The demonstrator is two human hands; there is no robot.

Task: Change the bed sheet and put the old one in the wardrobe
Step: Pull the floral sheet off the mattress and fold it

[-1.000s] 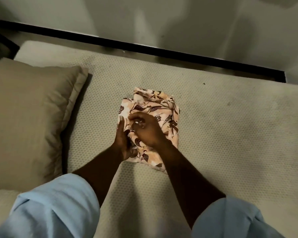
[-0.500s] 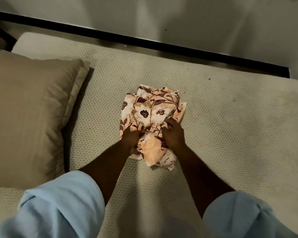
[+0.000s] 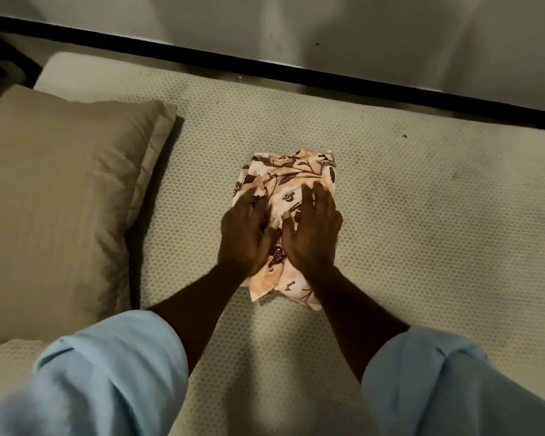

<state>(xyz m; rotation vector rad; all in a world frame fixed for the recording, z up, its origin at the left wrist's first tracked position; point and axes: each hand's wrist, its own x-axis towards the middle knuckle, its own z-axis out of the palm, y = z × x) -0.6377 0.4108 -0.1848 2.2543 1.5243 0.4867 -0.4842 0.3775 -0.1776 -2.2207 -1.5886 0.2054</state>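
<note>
Head view, looking down: both hands lie flat on a folded floral sheet (image 3: 285,176), a soft, roughly rectangular bundle of thin peach-coloured cloth printed with dark brown leaves and flowers, creased and puckered along its folds. The left hand (image 3: 244,236) and the right hand (image 3: 312,234) press side by side on its top, fingers stretched forward and slightly spread, palms down, neither one curled round the cloth; the left fingertips are a little blurred. A narrow strip of fabric shows between the two hands, the far end of the bundle sticks out beyond the fingertips, and a loose, rounded corner pokes out under the wrists. The bundle rests directly beneath the hands on a bare mattress (image 3: 422,234), pale beige with a fine quilted honeycomb texture and faint grey smudges to the right of the hands. To the left of the hands, well apart from the sheet, lies a plump tan pillow (image 3: 60,199) with a smooth, slightly wrinkled cover and a flat flanged edge. Beyond the fingertips a straight black bed frame (image 3: 265,69) runs along a plain grey wall (image 3: 343,23). Rolled light blue sleeves (image 3: 107,372) of soft cloth cover both arms near the elbows.
</note>
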